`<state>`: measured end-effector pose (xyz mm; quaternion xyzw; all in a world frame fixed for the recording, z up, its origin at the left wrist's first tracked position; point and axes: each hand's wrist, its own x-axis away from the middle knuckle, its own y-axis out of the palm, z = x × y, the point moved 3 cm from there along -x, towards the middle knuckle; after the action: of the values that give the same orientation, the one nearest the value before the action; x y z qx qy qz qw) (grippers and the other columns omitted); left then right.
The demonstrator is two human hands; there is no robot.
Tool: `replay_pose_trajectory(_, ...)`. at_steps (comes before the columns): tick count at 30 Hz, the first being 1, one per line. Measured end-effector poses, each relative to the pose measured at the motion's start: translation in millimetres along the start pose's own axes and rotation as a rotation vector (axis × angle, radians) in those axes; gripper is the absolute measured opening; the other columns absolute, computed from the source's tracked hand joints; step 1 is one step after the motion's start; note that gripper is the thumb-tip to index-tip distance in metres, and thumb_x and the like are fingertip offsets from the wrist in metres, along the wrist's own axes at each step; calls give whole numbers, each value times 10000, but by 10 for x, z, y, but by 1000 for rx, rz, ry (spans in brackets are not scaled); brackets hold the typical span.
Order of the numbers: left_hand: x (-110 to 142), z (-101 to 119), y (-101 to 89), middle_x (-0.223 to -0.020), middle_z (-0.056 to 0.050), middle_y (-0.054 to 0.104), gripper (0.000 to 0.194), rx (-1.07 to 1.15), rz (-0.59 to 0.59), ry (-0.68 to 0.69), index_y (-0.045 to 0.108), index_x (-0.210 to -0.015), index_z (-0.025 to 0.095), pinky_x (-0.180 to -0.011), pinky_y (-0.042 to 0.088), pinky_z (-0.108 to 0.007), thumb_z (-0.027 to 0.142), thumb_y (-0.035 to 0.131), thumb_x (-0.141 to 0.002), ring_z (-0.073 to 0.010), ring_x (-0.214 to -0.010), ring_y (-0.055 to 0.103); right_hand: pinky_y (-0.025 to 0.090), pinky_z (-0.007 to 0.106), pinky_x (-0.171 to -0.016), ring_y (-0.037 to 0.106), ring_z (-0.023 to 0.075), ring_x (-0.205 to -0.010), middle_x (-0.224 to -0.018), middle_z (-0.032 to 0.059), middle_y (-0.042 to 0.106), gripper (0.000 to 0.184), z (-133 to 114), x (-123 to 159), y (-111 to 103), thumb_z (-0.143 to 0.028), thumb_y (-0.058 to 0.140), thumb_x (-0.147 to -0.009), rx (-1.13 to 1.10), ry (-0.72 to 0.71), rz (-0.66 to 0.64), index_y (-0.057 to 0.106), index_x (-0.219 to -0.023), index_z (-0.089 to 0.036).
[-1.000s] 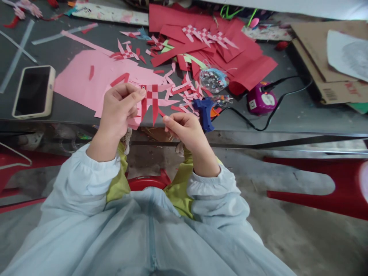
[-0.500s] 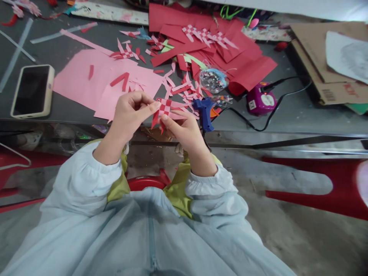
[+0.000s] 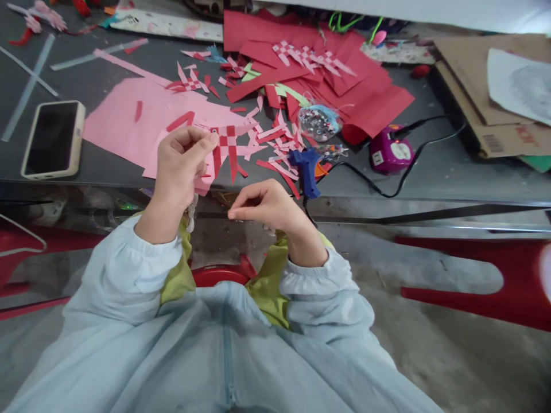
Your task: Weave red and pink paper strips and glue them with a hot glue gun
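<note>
My left hand pinches a woven paper fish between thumb and forefinger, by its left end. Red and pink squares check its body, a small eye sits near my fingertips, and loose strips stick out to the right and downward. Lower and to the right, my right hand hovers apart from the fish over the table's front edge. Its thumb and fingers are pressed together; whether anything small is between them I cannot make out. Just beyond that hand lies a blue glue gun, close to a heap of pink and red paper strips.
Pink paper sheets and a phone lie at left. Red sheets bear several woven fish, near a dish of small beads. A purple power adapter with a black cord and cardboard are at right.
My right hand has let go of the fish and drawn down toward me. My left hand has carried the fish left and slightly up.
</note>
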<state>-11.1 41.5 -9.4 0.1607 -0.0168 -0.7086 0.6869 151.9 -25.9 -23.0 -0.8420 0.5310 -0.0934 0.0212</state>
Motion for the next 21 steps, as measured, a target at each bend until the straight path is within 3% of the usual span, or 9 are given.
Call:
replay_pose_trajectory(3, 17, 29, 29, -410, 98, 344, 353, 11, 16, -24, 605, -556, 231, -321, 137, -270, 406, 912, -577, -30, -346, 213, 240, 239, -455, 348, 45, -472, -470, -34, 510, 451, -21, 25, 5, -513, 883, -591, 43, 13, 1, 658, -563, -124)
replay_pose_trajectory(6, 52, 70, 74, -416, 96, 361, 339, 16, 15, -46, 605, -547, 221, -324, 159, -257, 382, 901, -583, -29, -342, 239, 192, 258, -445, 299, 41, -439, -411, -44, 415, 549, -24, 33, 8, -592, 759, -744, 88, 8, 23, 593, -488, -136)
replay_pose_trajectory(8, 77, 80, 102, -423, 97, 359, 347, 19, -6, -65, 596, -551, 215, -331, 166, -248, 372, 901, -600, -26, -344, 245, 204, 256, -451, 321, 44, -455, -449, -34, 453, 536, -24, 25, -1, -591, 739, -768, 69, -17, 69, 603, -523, -134)
replay_pose_trajectory(10, 100, 73, 125, -414, 101, 348, 356, 33, -34, -89, 593, -557, 214, -326, 131, -250, 375, 906, -608, -25, -333, 236, 235, 241, -460, 347, 38, -491, -574, -28, 542, 456, -22, 11, -12, -546, 832, -672, 10, -55, 111, 654, -666, -126)
replay_pose_trajectory(12, 121, 58, 145, -399, 104, 343, 372, 55, -53, -127, 596, -562, 219, -314, 83, -268, 390, 925, -584, -26, -315, 215, 257, 233, -460, 347, 29, -508, -720, -20, 599, 511, -9, -5, -17, -500, 901, -577, -42, -75, 124, 686, -857, -131)
replay_pose_trajectory(14, 147, 52, 172, -412, 98, 376, 387, 46, -77, -147, 601, -569, 218, -308, 77, -276, 408, 939, -568, -25, -320, 224, 274, 237, -464, 356, 39, -521, -773, -9, 611, 562, 7, -20, -11, -517, 903, -576, -70, -85, 119, 690, -944, -151)
replay_pose_trajectory(18, 214, 65, 265, -502, 57, 477, 327, -55, -166, -103, 628, -595, 191, -362, 215, -234, 361, 903, -641, -38, -426, 343, 331, 243, -501, 423, 85, -578, -683, -10, 576, 499, 23, -46, -23, -655, 787, -686, -158, -170, 250, 689, -832, -187)
replay_pose_trajectory(21, 254, 35, 317, -509, 54, 476, 251, -77, -190, -98, 641, -607, 190, -417, 268, -217, 299, 858, -666, -52, -468, 363, 272, 236, -461, 343, 56, -496, -588, -42, 509, 502, 52, -65, -42, -674, 752, -715, -243, -167, 344, 673, -762, -180)
